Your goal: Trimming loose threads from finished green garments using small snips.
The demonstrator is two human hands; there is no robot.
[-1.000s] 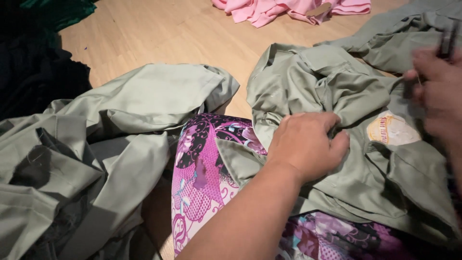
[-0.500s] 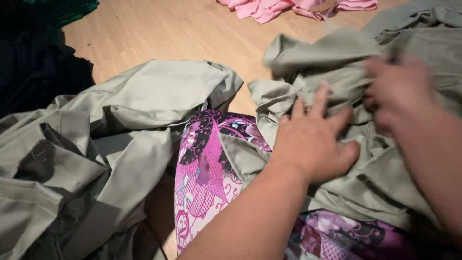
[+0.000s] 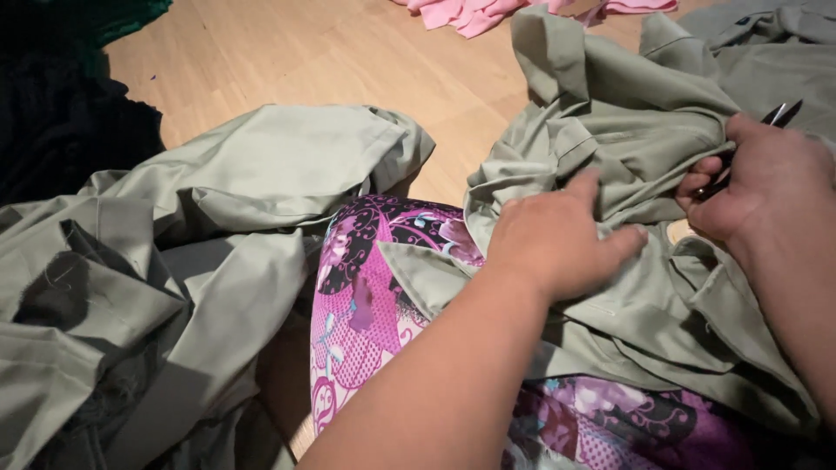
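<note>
Right now the grey-green garment [image 3: 644,148] lies bunched across my lap, over the purple patterned fabric [image 3: 366,305], with its upper folds lifted toward the wooden floor [image 3: 348,61]. Judging by the crumpled cloth, I'd say the work on it is somewhere midway; I can't tell how much remains. My left hand [image 3: 557,239] rests flat, fingers loosely spread, pressing the fabric down. My right hand [image 3: 766,187] is curled closed around small dark scissors [image 3: 778,114], tips poking out, knuckles against a fold. Another grey-green garment [image 3: 218,226] sprawls to the left, pink cloth [image 3: 488,10] beyond.
</note>
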